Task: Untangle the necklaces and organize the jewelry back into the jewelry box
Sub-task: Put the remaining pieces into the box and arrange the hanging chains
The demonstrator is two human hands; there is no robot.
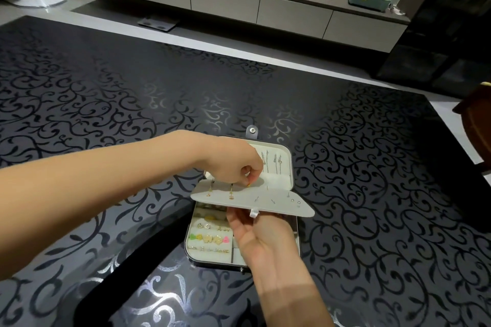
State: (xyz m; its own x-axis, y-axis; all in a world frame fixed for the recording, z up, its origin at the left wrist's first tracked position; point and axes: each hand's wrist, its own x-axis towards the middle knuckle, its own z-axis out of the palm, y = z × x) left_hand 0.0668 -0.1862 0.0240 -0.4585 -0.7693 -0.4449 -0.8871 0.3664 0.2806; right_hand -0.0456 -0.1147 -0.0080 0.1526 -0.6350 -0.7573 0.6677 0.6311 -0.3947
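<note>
Bench: looked glossy black and glass-smooth (mirror-bright where light struck).
Jewelry box: had a dark leather-like shell and matt cream lining.
Earring panel: was matt, soft-looking white.
Snap: was shiny metal.
Earrings: were gold metal and glossy coloured pieces.

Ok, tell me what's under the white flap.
Under the flap, rows of earrings sit in the jewelry box tray, some yellow, green and pink. The flap and the right hand supporting it cover the tray's right side.
</note>
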